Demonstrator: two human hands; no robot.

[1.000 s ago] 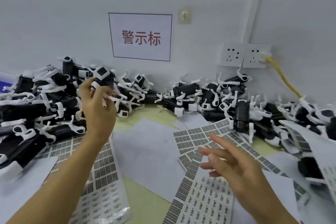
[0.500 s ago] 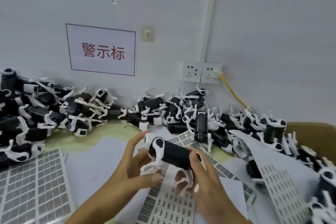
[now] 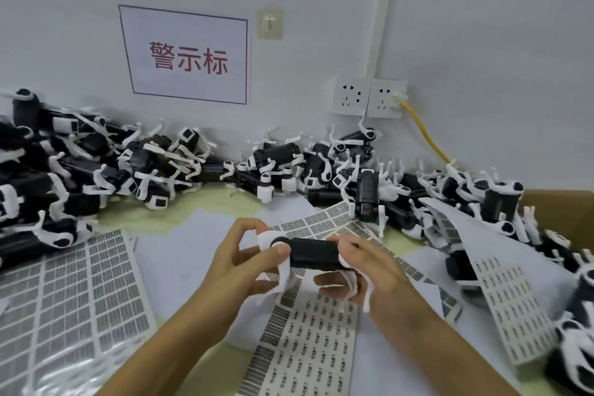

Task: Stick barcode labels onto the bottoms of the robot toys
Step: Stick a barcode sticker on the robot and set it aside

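Observation:
I hold one black-and-white robot toy sideways in front of me, above the label sheets. My left hand grips its white head end, thumb on top. My right hand grips the tail end, with the toy's white legs poking down between the fingers. The toy's underside is turned away, so I cannot tell whether a label is on it. A sheet of barcode labels lies directly under my hands.
Heaps of robot toys line the wall at left, middle and right. More label sheets lie at left and right. A cardboard box sits at far right. A yellow cable hangs from the wall socket.
My left hand took a toy from the left heap and brought it to the middle. My right hand closed on its other end. The toy has levelled out since half a second ago.

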